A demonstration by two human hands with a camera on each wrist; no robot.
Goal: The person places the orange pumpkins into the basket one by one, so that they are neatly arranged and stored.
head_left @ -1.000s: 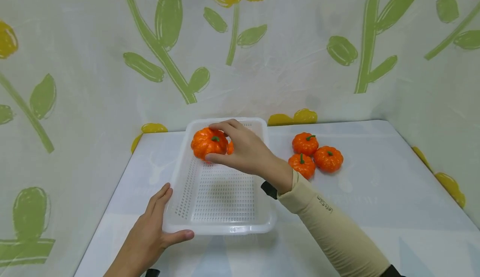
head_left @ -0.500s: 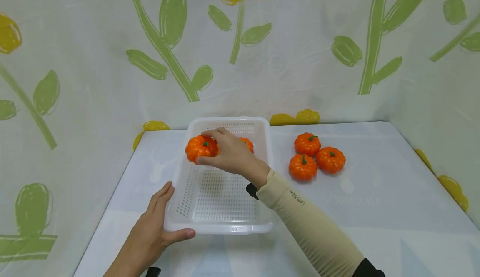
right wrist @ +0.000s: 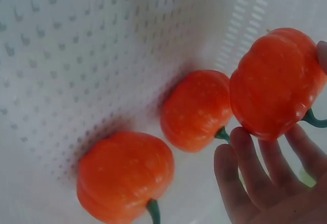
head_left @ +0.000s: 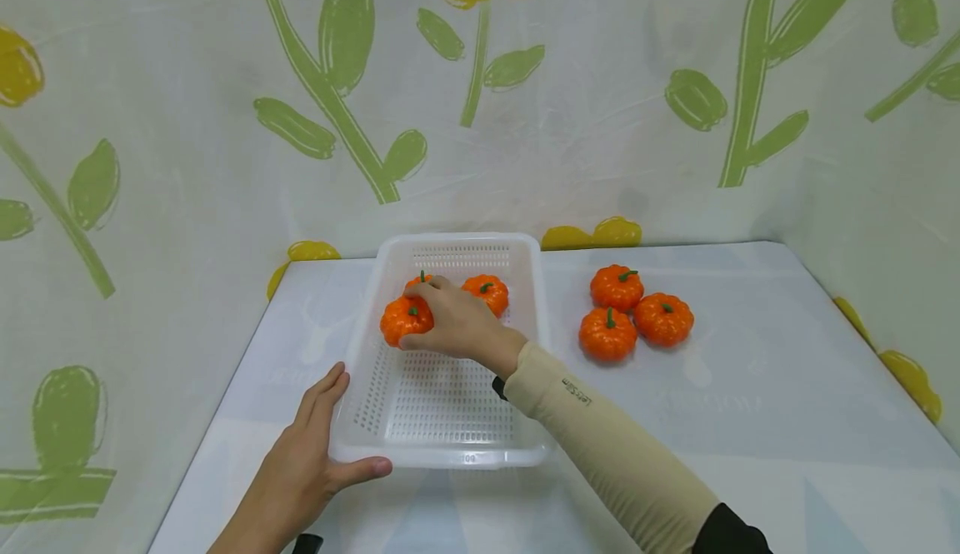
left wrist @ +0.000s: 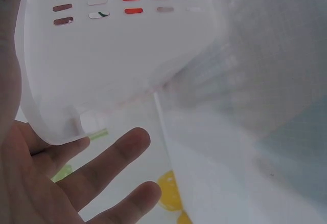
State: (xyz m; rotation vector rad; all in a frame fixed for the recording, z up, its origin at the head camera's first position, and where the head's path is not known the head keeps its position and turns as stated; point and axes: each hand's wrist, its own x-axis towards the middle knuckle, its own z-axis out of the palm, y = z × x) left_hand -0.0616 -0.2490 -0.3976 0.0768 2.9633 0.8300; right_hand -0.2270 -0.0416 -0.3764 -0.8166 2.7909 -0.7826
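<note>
My right hand [head_left: 465, 321] holds a small orange toy pumpkin [head_left: 403, 322] with a green stem between thumb and fingers, inside a white perforated plastic basket [head_left: 442, 457]. Two more pumpkins lie in the basket's far part: one right of the hand [head_left: 487, 293], and one behind it, partly hidden [head_left: 417, 281]. The right wrist view shows the held pumpkin [right wrist: 278, 83] tilted and apart from the basket floor. At the basket's near left corner rests my left hand [head_left: 300, 454], thumb along the front rim. Its fingers look fairly straight in the left wrist view.
To the right of the basket, three orange pumpkins [head_left: 637, 308] sit close together on the pale table [head_left: 757, 421]. A curtain with flower prints [head_left: 570, 137] rises behind the table and at both sides.
My right hand has moved slightly left and nearer to me with its pumpkin, lowering it into the basket. The two pumpkins behind now show more. My left hand has stayed at the corner.
</note>
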